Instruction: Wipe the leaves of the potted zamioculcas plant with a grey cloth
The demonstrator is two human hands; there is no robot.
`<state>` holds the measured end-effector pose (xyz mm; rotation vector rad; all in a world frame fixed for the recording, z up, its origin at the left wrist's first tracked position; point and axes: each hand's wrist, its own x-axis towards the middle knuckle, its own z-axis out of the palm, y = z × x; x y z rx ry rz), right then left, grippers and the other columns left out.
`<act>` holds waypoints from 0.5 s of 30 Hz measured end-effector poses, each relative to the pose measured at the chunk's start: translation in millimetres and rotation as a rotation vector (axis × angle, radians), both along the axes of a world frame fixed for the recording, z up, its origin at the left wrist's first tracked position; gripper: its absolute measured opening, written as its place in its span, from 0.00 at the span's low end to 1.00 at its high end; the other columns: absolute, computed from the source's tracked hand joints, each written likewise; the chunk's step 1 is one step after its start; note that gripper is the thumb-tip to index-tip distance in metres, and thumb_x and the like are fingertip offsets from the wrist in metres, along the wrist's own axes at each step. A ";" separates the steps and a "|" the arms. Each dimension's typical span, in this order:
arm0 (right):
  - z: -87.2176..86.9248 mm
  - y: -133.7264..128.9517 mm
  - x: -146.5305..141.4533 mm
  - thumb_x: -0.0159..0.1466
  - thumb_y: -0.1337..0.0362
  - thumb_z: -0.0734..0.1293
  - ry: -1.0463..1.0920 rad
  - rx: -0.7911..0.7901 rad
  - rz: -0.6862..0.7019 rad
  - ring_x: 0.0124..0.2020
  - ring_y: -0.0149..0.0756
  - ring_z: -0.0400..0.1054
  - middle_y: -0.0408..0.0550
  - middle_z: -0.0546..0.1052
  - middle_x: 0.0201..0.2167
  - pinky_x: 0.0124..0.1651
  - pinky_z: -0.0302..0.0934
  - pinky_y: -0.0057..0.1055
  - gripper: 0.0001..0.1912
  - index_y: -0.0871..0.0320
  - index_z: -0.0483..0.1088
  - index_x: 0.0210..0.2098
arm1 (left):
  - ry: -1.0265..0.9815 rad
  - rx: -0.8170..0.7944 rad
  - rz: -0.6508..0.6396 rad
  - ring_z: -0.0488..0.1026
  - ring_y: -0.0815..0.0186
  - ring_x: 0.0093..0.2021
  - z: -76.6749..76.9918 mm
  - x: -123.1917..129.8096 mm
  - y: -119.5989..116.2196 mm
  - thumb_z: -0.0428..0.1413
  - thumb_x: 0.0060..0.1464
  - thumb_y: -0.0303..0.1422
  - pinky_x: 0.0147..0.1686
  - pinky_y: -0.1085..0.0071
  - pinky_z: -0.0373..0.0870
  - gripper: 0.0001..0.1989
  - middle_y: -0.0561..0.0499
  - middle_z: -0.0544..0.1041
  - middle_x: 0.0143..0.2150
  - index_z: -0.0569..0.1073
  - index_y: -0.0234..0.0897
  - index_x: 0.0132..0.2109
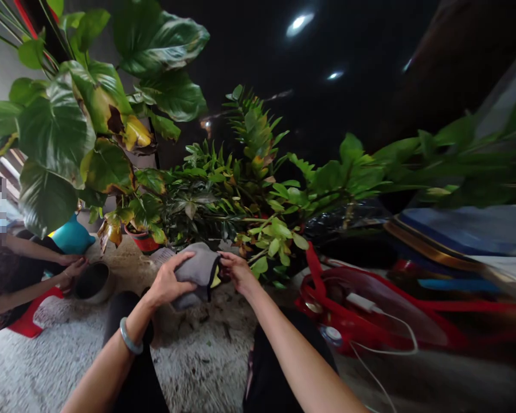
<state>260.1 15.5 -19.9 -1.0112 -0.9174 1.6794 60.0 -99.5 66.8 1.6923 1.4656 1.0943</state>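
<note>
In the middle of the head view is a grey cloth item with a black edge and a bit of yellow showing at its opening; I cannot make out its exact kind. My left hand is closed on its left side, thumb in front and fingers over the top. With its fingertips my right hand pinches the black edge on the right. The item is held up above the floor between my knees. A bracelet circles my left wrist.
Leafy potted plants line the back. At the left, a seated person's hands are by a round pot. To my right lies a red bag with a white charger and cable; stacked items stand behind it.
</note>
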 end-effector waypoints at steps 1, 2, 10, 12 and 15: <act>7.0 -5.7 0.2 0.49 0.61 0.75 -0.003 -0.036 -0.018 0.19 0.33 0.69 0.42 0.76 0.21 0.21 0.61 0.27 0.17 0.57 0.76 0.38 | -0.004 0.030 0.073 0.69 0.50 0.65 0.2 1.5 -2.9 0.67 0.41 0.26 0.69 0.55 0.58 0.38 0.45 0.75 0.64 0.74 0.40 0.63; 15.3 -14.2 -0.7 0.50 0.58 0.75 -0.013 -0.067 -0.040 0.22 0.36 0.72 0.44 0.78 0.24 0.22 0.64 0.28 0.20 0.55 0.76 0.43 | 0.002 0.059 0.144 0.68 0.50 0.66 0.9 3.4 -4.6 0.66 0.42 0.26 0.69 0.55 0.57 0.39 0.45 0.74 0.65 0.72 0.40 0.65; 55.6 -110.5 -42.7 0.55 0.48 0.74 -0.165 0.375 -0.079 0.57 0.51 0.73 0.53 0.81 0.53 0.60 0.65 0.42 0.29 0.56 0.75 0.53 | 0.117 0.144 0.281 0.64 0.45 0.68 -1.4 27.5 -9.4 0.63 0.43 0.28 0.68 0.50 0.59 0.47 0.38 0.67 0.69 0.59 0.38 0.71; 54.1 -114.2 -49.7 0.53 0.48 0.75 -0.168 0.322 -0.129 0.54 0.53 0.75 0.54 0.82 0.49 0.58 0.67 0.44 0.30 0.57 0.75 0.50 | 0.104 0.199 0.185 0.62 0.45 0.70 -6.1 33.7 -12.2 0.61 0.44 0.27 0.69 0.51 0.58 0.46 0.37 0.65 0.71 0.58 0.38 0.72; 51.3 -107.8 -49.9 0.49 0.49 0.78 -0.092 0.254 -0.194 0.49 0.53 0.77 0.53 0.84 0.45 0.53 0.70 0.44 0.31 0.55 0.75 0.49 | 0.033 0.270 0.063 0.59 0.47 0.72 -10.4 41.9 -17.4 0.59 0.45 0.26 0.71 0.54 0.55 0.45 0.39 0.64 0.72 0.58 0.38 0.72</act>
